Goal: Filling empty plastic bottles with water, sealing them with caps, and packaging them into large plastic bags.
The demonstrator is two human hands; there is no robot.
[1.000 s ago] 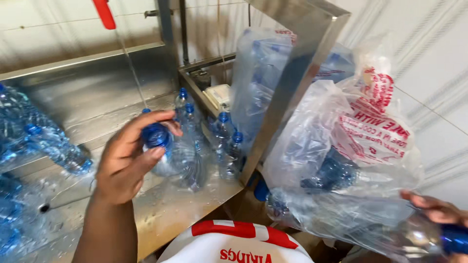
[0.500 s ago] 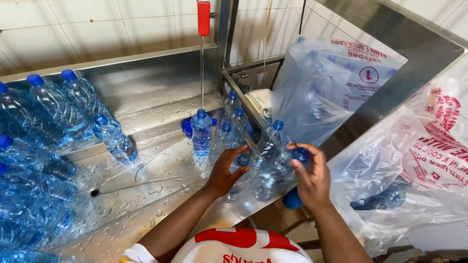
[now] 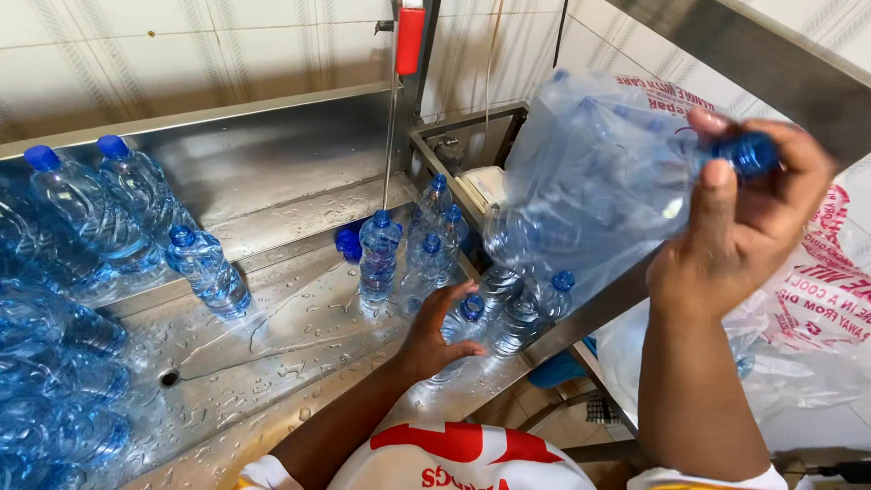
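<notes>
Clear plastic water bottle with a blue cap (image 3: 635,172), raised at upper right in the right hand (image 3: 744,227).
It lies near-horizontal, cap pointing right, fingers (image 3: 717,195) clamped at its neck; the left hand (image 3: 440,331) grips an upright capped bottle (image 3: 463,331) on the wet steel table (image 3: 272,345).

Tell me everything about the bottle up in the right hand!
The bottle is clear plastic, tinted pale blue, with a ribbed body and a dark blue screw cap. It looks blurred. It lies almost sideways in the air, cap toward the right, above the bottles standing on the wet steel counter. The right hand grips its neck end, fingers around the cap. Nothing else touches it.
</notes>
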